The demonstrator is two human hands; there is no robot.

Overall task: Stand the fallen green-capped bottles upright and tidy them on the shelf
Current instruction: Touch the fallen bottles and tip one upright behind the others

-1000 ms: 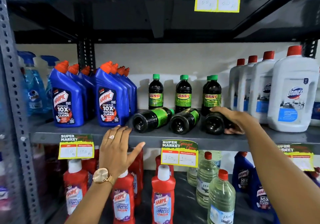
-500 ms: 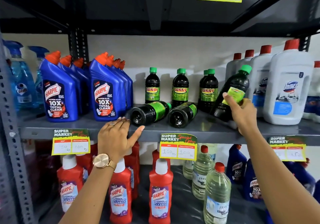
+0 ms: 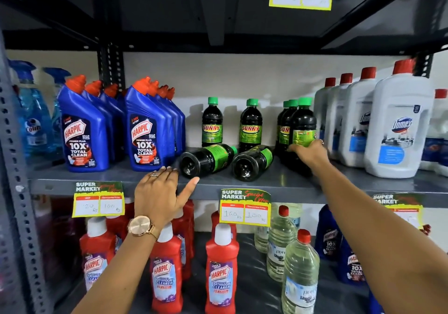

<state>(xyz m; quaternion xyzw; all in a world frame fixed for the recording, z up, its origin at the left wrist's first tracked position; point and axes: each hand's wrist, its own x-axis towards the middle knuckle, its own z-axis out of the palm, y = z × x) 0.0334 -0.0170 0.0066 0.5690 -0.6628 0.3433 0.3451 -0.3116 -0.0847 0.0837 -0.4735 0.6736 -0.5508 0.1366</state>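
Grey metal shelf point(image 3: 339, 180) at chest height, seen from head cam. Two green-capped bottles are lying on their sides near the front edge, bases toward the camera, caps pointing back-right: left fallen bottle point(image 3: 206, 159) and right fallen bottle point(image 3: 252, 162), just beside each other, not quite touching as far as can be told. Behind them, two Sunny bottles are standing upright: one point(image 3: 212, 124) at rear left, one point(image 3: 251, 127) at rear centre. Further right, a cluster of upright green-capped bottles point(image 3: 284, 124) is seen, w/ the front bottle point(image 3: 303, 124) gripped low on its label by the right hand point(image 3: 309, 152); fingers wrapped round the body, bottle upright or v. nearly so, its base hidden behind hand/arm so contact w/ shelf can't be confirmed. Left hand point(image 3: 160, 192) is rested on the shelf's front lip, palm down, fingers loosely spread, thumb out toward the left fallen bottle; nothing held. Wristwatch point(image 3: 140, 226) worn on left wrist. Blue Harpic bottles point(image 3: 145, 132) stand to the left, white Domex jugs point(image 3: 397, 129) to the right. Price tag point(image 3: 244, 207) is hung below the fallen pair.
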